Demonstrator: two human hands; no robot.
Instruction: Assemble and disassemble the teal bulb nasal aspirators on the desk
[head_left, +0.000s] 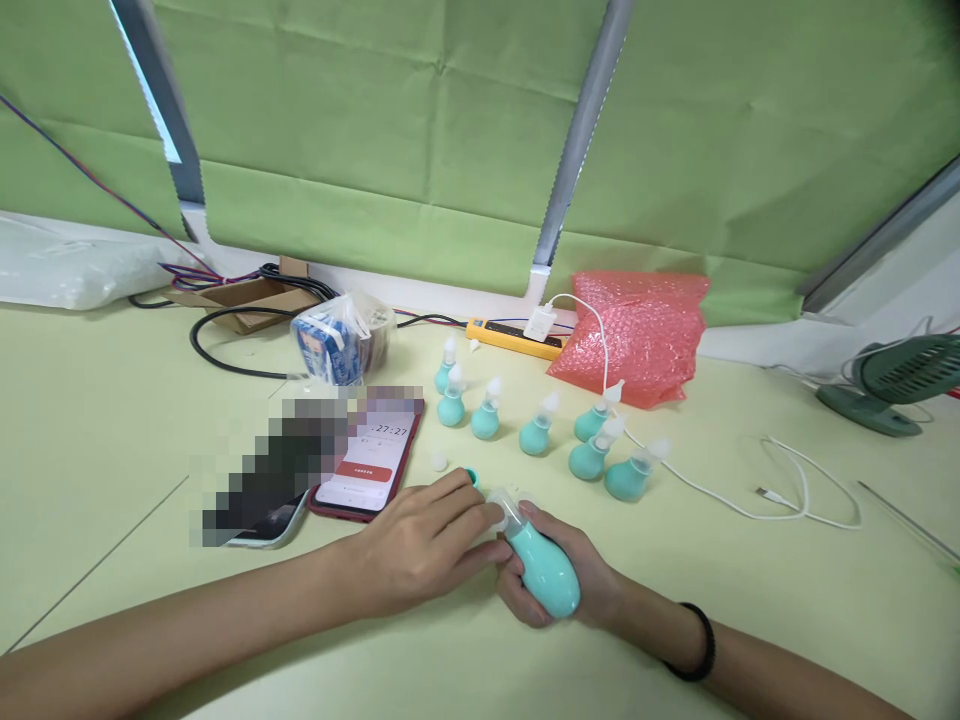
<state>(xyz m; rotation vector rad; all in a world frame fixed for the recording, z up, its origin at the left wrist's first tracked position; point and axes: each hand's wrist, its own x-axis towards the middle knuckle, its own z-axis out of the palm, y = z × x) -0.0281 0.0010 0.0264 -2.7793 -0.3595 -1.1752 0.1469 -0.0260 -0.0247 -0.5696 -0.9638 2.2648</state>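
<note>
A teal nasal aspirator [551, 572] with a rounded squeeze bulb lies in my right hand [586, 570], whose fingers are wrapped around it. Its clear nozzle [513, 514] tilts up to the left. The fingers of my left hand [424, 540] close on that nozzle; the exact contact is partly hidden. Just behind my left fingers, a small teal ring-like piece [472, 477] shows in part. A small white cap [439, 461] rests on the table nearby. Beyond my hands, several similar aspirators [535, 436] stand upright or lean, with translucent tips.
Two phones lie left of my hands, one with a lit timer screen [367, 470]. Behind are a plastic-wrapped blue package [330, 345], a cardboard box [251, 305], a yellow power strip [514, 340] and a red bubble-wrap bag [634, 335]. A white cable [720, 500] and green fan [900, 375] occupy the right.
</note>
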